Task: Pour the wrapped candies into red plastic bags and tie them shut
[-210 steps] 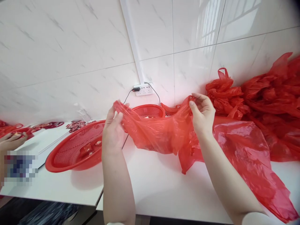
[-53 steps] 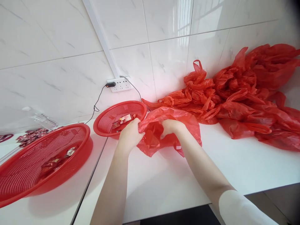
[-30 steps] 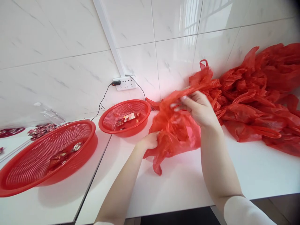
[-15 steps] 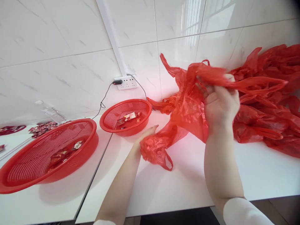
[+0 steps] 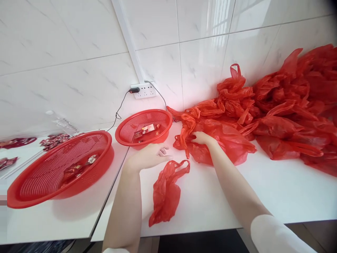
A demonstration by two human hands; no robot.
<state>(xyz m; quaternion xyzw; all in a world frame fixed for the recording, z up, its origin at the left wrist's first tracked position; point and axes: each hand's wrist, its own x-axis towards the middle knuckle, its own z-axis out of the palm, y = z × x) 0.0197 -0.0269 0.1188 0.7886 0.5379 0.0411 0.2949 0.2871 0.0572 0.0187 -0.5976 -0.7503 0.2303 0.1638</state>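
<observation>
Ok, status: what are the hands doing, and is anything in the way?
Left hand open, nothing visibly held. Right hand at larger red bag, grip unclear. Smaller red bag on table, near left hand. Nothing visibly blocking; bag pile farther back.

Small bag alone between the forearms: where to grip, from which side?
Small bag: likely by the handle loop at its far end, from above with the left hand; the loop lies spread near that hand, the body crumpled.
</observation>
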